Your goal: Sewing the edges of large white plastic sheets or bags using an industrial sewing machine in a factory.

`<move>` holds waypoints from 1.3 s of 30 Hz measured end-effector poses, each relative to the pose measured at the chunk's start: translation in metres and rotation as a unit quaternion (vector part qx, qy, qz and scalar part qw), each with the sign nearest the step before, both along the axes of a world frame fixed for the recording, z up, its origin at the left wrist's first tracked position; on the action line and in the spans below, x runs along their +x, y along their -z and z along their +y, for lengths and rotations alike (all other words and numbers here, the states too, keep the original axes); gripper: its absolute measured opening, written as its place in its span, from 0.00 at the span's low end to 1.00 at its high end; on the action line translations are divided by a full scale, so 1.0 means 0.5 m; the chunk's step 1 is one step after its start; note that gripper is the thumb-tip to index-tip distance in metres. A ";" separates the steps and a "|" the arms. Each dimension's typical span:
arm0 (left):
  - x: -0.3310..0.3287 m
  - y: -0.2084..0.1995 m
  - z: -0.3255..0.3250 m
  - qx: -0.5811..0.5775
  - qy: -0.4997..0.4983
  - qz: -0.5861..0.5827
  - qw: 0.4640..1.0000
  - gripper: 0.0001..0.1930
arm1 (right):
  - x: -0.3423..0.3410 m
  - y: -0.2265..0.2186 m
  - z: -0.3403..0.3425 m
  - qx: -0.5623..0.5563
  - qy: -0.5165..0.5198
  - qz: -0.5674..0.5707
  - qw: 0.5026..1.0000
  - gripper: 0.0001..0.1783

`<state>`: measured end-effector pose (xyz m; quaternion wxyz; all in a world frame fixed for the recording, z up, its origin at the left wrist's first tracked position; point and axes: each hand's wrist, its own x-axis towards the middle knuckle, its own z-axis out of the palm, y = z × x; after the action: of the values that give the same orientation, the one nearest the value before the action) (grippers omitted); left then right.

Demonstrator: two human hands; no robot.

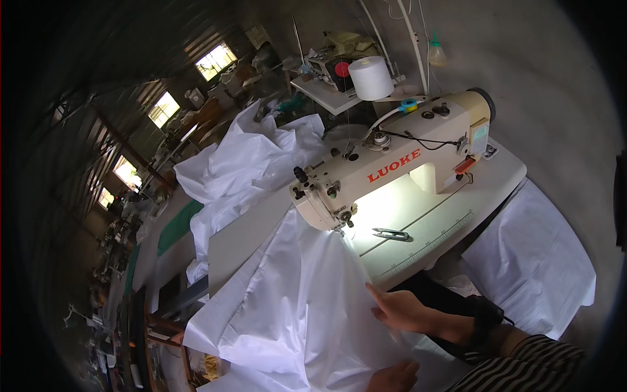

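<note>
the fabric [307, 307] under the hands is plain white, without any print, and the heap of cloth [241, 163] behind the machine is the same white. the sewing machine [392, 166] is cream with red lettering on its arm and a small red lever at its right end. the thread cone [371, 77] is white. the table [450, 215] is pale grey-white, glowing yellowish under the lamp. the thread snips [392, 233] are dark metal. the sleeve [535, 366] is striped black and white, and the wrist strap [486, 317] is black.
</note>
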<state>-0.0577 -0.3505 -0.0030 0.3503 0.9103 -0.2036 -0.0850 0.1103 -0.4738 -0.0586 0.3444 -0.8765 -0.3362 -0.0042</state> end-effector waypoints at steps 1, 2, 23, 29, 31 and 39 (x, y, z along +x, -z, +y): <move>0.004 -0.004 0.001 0.021 0.018 -0.007 1.000 0.04 | -0.002 -0.011 0.012 -0.028 0.016 0.027 0.999 0.34; 0.009 -0.008 0.003 0.022 0.021 -0.011 0.999 0.04 | -0.006 -0.019 0.019 -0.107 0.021 0.044 0.993 0.36; 0.356 0.054 0.092 0.141 -0.086 -0.089 0.982 0.11 | 0.239 -0.002 0.134 -0.189 0.110 0.000 0.976 0.25; 0.205 0.075 0.066 0.080 -0.272 -0.251 0.925 0.11 | 0.094 0.010 -0.072 0.196 -0.017 0.232 0.952 0.32; 0.104 0.110 0.047 -0.179 -0.417 -0.106 0.885 0.12 | 0.024 0.028 -0.145 0.194 -0.063 0.360 0.910 0.35; 0.006 0.339 -0.004 -0.167 -0.520 -0.127 0.828 0.29 | -0.118 0.054 -0.172 0.193 -0.093 0.241 0.947 0.10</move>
<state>-0.0545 -0.3525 -0.1726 0.4602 0.8122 0.2459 0.2609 0.0511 -0.5600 -0.0855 0.5768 -0.7330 -0.3154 0.1746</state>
